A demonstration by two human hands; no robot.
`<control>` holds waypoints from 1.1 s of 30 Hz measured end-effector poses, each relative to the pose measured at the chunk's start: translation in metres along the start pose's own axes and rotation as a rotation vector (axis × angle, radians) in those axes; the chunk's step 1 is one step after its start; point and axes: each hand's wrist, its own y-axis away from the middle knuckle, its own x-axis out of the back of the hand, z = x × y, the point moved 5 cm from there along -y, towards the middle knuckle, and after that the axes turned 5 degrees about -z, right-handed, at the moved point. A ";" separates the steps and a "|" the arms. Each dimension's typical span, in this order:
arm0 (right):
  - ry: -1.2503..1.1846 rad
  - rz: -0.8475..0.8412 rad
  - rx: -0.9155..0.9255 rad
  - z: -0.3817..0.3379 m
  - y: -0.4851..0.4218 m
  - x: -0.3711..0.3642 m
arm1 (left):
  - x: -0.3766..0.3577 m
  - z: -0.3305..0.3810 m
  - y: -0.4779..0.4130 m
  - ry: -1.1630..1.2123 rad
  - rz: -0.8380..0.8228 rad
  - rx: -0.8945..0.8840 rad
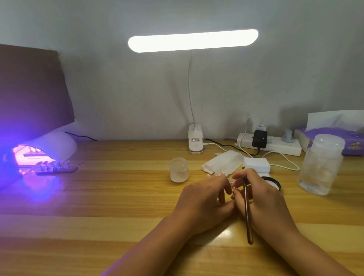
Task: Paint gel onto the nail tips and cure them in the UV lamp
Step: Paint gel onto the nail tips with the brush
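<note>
Head view: right hand (259, 195) has its fingers curled round a thin brown brush (247, 214), handle end angled back over the wrist, hand low on the light wooden table (117, 202). Left hand (203, 197) has fingers loosely curled, tips meeting the right fingertips; whether it pinches anything, cannot tell. A strip of nail tips (55, 168) lies just before the glowing white dome UV lamp (59, 144), far left.

tissue box (354, 140) cropped, black-rimmed jar (276, 183) half hidden
</note>
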 end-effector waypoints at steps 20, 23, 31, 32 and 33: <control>-0.609 -0.038 -0.312 0.023 -0.012 -0.005 | -0.005 -0.016 -0.002 0.093 -0.009 0.053; -0.667 -0.021 -0.357 0.027 -0.009 -0.004 | -0.005 -0.016 -0.003 0.109 -0.011 0.056; -0.715 -0.032 -0.361 0.023 -0.008 -0.002 | -0.004 -0.013 -0.003 0.055 0.011 0.043; -0.718 -0.037 -0.365 0.022 -0.008 -0.002 | -0.004 -0.013 -0.003 0.048 0.017 0.047; -0.722 -0.043 -0.371 0.023 -0.008 -0.002 | -0.004 -0.014 -0.003 0.041 0.023 0.052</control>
